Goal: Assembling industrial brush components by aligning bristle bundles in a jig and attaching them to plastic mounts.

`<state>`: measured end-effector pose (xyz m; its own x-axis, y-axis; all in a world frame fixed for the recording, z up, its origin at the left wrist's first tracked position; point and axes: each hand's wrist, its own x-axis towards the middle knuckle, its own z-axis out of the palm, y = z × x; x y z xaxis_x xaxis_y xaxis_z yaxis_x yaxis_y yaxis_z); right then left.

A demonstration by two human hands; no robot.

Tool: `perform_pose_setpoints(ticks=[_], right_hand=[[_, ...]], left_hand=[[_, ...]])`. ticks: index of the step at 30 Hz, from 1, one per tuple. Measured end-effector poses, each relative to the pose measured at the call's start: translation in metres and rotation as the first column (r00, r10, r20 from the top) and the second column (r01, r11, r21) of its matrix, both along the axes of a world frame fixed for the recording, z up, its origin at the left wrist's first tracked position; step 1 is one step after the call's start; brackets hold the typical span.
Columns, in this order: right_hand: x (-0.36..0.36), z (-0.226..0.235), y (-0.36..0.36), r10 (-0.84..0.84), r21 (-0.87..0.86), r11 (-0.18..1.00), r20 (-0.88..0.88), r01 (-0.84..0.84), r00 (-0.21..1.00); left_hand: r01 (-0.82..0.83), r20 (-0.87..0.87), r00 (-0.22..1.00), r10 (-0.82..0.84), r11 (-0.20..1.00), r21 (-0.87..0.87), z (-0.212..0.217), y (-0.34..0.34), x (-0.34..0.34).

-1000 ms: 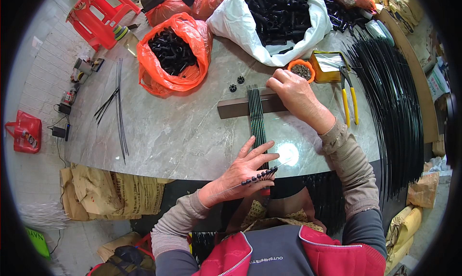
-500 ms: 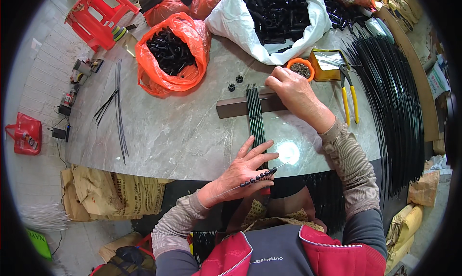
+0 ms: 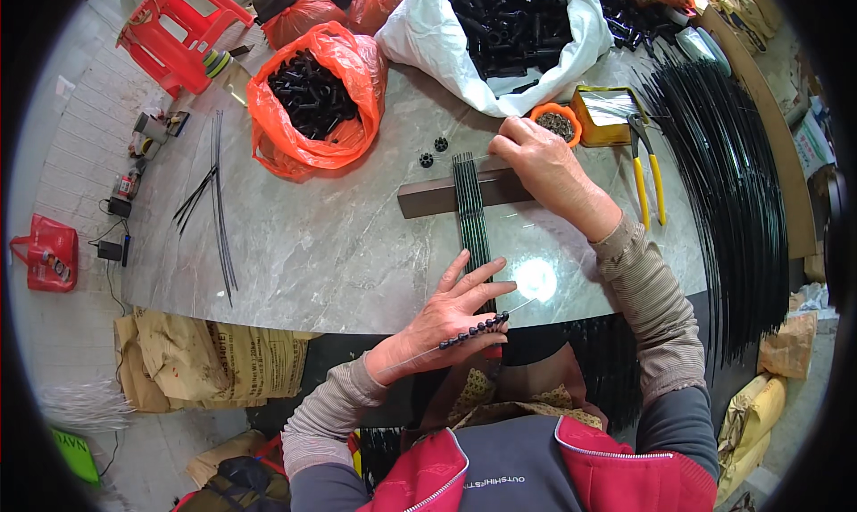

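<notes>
My left hand (image 3: 446, 314), fingers spread, lies on a row of slim dark ribs (image 3: 471, 208) pressed side by side. A thin wire strung with small black beads (image 3: 473, 331) runs across the back of that hand. Further up, the ribs cross a dark brown bar (image 3: 428, 199), their far tips reaching just past it. My right hand (image 3: 540, 159) is pinched beside those tips, over the bar's right part. From its fingertips a thin pale wire (image 3: 483, 158) stretches left to the rib tips. Two small black notched pieces (image 3: 433, 152) lie left of the tips.
An orange dish of small bits (image 3: 555, 122), a yellow tin of pale wires (image 3: 610, 110) and yellow-handled pliers (image 3: 649, 177) stand near my right hand. Long black rods (image 3: 728, 191) cover the table's right side. Orange (image 3: 370, 92) and white (image 3: 420, 43) bags of black parts sit behind.
</notes>
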<state>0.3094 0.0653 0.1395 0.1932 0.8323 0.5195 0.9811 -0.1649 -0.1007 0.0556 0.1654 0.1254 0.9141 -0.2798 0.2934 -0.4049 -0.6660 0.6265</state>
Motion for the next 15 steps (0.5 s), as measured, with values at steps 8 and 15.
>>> perform_pose_setpoints(ticks=[8,15], right_hand=[[-0.002,0.003,0.0002,0.037,-0.049,0.998,0.033,-0.035,0.999],[-0.001,-0.0003,0.0013,0.023,0.028,0.999,0.025,-0.023,0.999]], left_hand=[[-0.01,-0.026,1.0,0.009,1.0,-0.015,0.0017,-0.001,0.0008],[-0.009,-0.016,1.0,0.009,1.0,-0.021,0.0009,-0.0016,0.002]])
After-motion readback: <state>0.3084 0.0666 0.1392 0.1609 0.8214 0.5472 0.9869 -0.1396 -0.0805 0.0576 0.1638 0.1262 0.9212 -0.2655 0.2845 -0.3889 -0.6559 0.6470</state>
